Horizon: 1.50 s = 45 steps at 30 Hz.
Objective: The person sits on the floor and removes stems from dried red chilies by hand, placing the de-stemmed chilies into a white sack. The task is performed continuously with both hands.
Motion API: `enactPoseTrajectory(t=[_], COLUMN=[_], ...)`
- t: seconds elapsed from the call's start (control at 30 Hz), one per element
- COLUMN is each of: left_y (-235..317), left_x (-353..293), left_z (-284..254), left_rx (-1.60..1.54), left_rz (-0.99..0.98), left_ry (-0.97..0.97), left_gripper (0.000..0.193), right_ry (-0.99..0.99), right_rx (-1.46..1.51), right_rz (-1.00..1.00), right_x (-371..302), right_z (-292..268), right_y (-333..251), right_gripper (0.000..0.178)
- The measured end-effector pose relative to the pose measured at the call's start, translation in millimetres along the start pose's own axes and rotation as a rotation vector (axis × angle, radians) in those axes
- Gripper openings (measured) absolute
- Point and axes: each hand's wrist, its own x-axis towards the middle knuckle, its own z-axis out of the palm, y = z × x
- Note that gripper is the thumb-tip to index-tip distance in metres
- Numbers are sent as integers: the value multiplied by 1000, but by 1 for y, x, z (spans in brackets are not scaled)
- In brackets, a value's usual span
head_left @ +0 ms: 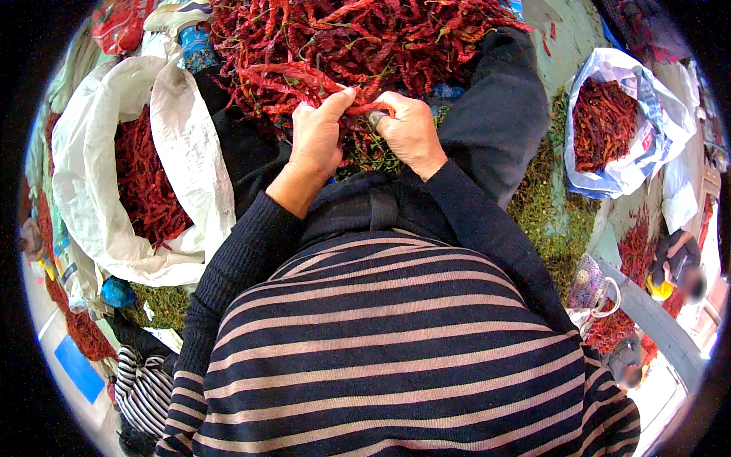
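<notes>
Striped dark-and-tan knit sweater (pixel 388 343) fills the lower middle, nearest the camera. Two hands meet above the lap: the left hand (pixel 314 141) pinches red chilies (pixel 358 110) between thumb and curled fingers, and the right hand (pixel 413 135), wearing one ring (pixel 376 117), pinches at them just beside it. How many chilies are held cannot be counted. Only a narrow gap parts the hands, with the near edge of one large chili pile (pixel 365 46) directly beyond and a dark-trousered leg (pixel 499 114) bounding the right; green stems (pixel 369 156) lie beneath. Farther out stand two open sacks with chilies inside: one white sack (pixel 190 145) at left, one blue-and-white sack (pixel 664 145) at right. Between that leg and the right sack runs a strip of pale green floor (pixel 550 65), more stems (pixel 552 228) spread nearer the body.
</notes>
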Motion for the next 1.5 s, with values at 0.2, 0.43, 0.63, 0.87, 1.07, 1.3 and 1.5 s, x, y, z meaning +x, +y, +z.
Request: enactPoseTrajectory(t=[0.2, 0.43, 0.63, 0.87, 1.07, 1.3, 1.5], left_y=[14, 6, 2, 11, 13, 21, 8], left_x=[-13, -3, -2, -12, -15, -19, -10], left_z=[12, -2, -10, -5, -4, 0, -11], left_rx=[446, 664, 1084, 1421, 1548, 1459, 1441], left_rz=[438, 273, 252, 454, 477, 259, 140], left_ry=[-119, -116, -48, -49, -94, -123, -143], left_gripper=[3, 18, 31, 29, 27, 31, 31], right_ry=[47, -52, -224, -74, -52, -39, 81], right_rx=[-423, -161, 269, 629, 699, 545, -379], right_rz=[7, -20, 203, 362, 512, 355, -284], right_x=[7, -4, 7, -2, -3, -4, -5], right_z=[-3, -27, -27, -1, 1, 4, 5], right_y=[41, 16, -19, -19, -18, -9, -24], right_gripper=[18, 20, 9, 9, 5, 6, 8])
